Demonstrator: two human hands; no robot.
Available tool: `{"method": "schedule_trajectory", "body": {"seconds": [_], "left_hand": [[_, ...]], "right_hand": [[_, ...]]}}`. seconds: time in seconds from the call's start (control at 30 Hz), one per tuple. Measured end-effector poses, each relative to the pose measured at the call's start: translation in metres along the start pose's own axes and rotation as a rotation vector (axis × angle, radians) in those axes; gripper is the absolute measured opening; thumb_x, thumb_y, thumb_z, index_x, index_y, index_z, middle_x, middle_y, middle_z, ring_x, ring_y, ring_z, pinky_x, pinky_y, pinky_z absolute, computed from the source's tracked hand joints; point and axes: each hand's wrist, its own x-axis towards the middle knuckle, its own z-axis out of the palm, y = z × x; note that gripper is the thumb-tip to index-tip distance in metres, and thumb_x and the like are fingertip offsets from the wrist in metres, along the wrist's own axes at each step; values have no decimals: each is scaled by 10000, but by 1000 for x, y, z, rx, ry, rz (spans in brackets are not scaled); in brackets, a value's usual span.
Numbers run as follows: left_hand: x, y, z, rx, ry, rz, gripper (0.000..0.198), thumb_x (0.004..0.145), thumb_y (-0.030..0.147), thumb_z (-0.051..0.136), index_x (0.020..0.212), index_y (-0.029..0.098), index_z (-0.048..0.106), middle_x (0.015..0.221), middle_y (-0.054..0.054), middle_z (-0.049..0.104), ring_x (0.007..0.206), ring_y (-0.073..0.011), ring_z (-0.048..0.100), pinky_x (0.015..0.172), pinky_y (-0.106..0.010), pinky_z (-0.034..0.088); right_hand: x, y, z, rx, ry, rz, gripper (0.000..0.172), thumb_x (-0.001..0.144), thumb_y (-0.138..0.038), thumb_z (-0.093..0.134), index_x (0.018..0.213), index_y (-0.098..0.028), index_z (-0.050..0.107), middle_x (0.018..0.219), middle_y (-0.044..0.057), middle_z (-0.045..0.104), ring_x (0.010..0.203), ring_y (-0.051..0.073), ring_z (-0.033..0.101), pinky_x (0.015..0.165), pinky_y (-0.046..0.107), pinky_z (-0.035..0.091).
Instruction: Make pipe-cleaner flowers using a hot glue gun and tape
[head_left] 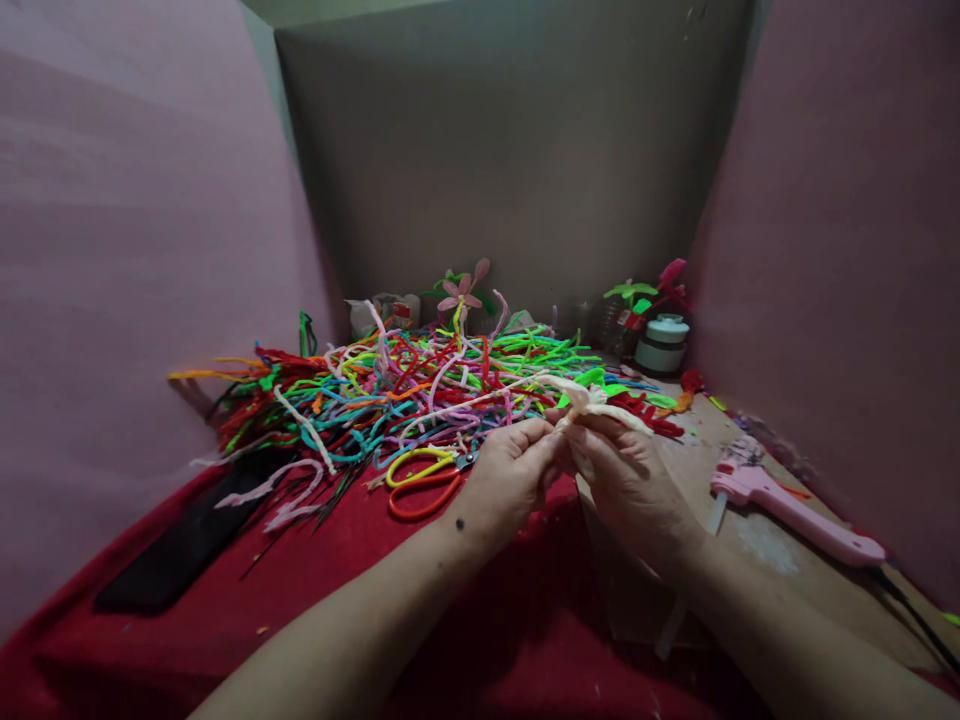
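Observation:
Both hands meet above the front of the table, around a white pipe-cleaner flower [577, 395]. Its fuzzy white petals spread up and to the right. My left hand [510, 475] pinches the flower's base between thumb and fingers. From the other side, my right hand [637, 485] grips it just below the petals, and some of its fingers are hidden. Scissors [424, 490] with one yellow and one red handle lie just left of my left hand. Behind the hands spreads a tangled heap of coloured pipe cleaners [420, 370].
A pink glue gun [795, 510] rests on a brown board [690, 465] at the right, its cord trailing off. A flat black object [180, 540] lies left on the red cloth [322, 600]. Finished-looking flowers [461, 292] and a lidded jar [662, 345] stand behind. Pink walls flank both sides.

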Motion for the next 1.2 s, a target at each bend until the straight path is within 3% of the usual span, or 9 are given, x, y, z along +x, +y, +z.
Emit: {"method": "schedule_trajectory", "body": {"seconds": [0.23, 0.4, 0.47, 0.53, 0.7, 0.8, 0.97, 1.1, 1.2], "left_hand": [[0, -4, -5, -470, -246, -151, 186, 822, 332, 556, 772, 155, 523, 467, 98, 315, 347, -15, 141, 330, -133, 166], [3, -5, -12, -539, -393, -210, 143, 835, 284, 527, 777, 154, 541, 452, 104, 277, 345, -22, 96, 322, -140, 167], [3, -3, -11, -416, -369, -186, 185, 851, 314, 494, 767, 153, 531, 460, 97, 296, 347, -26, 133, 339, -153, 174], [3, -2, -8, -148, -263, -90, 257, 862, 353, 456, 709, 154, 511, 474, 74, 348, 357, -37, 224, 366, -172, 206], [0, -10, -5, 668, 106, 373, 162, 838, 286, 481, 732, 172, 526, 627, 16, 501, 547, -90, 439, 547, -221, 328], [-1, -15, -8, 823, 132, 455, 178, 875, 242, 401, 777, 175, 534, 663, 7, 508, 579, -97, 445, 591, -232, 333], [1, -9, -7, 641, 152, 355, 225, 865, 251, 425, 667, 169, 495, 558, 45, 404, 504, -73, 347, 508, -211, 277], [2, -1, -2, 178, 78, 127, 225, 827, 317, 497, 671, 156, 514, 500, 67, 369, 424, -47, 292, 424, -188, 228], [2, 1, -1, -137, -19, -25, 220, 803, 335, 551, 687, 154, 502, 463, 85, 350, 356, -24, 228, 369, -172, 159]], "right_hand": [[0, -6, 5, 81, -9, 74, 86, 697, -279, 665, 635, -221, 657, 669, 1, 621, 629, 135, 517, 630, 277, 430], [-2, -4, 6, 150, -48, 108, 219, 747, -313, 648, 580, -190, 578, 539, -45, 494, 492, 75, 387, 505, 208, 362], [-2, -4, 6, 132, -19, 93, 203, 744, -293, 650, 595, -182, 567, 549, -41, 486, 500, 76, 382, 495, 201, 354], [-2, -6, 7, 108, -21, 82, 165, 744, -294, 637, 635, -185, 577, 552, -36, 480, 502, 89, 389, 487, 212, 356], [-1, -4, 4, 50, -13, 41, 119, 733, -286, 647, 705, -181, 599, 652, -26, 505, 586, 99, 421, 559, 225, 365], [0, -2, 3, -59, 24, -2, 93, 732, -274, 652, 728, -189, 613, 695, -30, 511, 609, 97, 401, 575, 225, 345], [-2, -5, 5, -88, -29, 3, 74, 709, -239, 673, 758, -207, 627, 742, -31, 531, 676, 111, 445, 667, 249, 374], [-1, -8, 6, -68, 24, 30, 88, 707, -278, 668, 687, -205, 625, 682, -21, 515, 633, 115, 429, 619, 257, 380], [1, -6, 6, -34, 45, 21, 98, 702, -316, 669, 738, -226, 658, 689, -2, 551, 651, 136, 470, 598, 268, 402]]}}
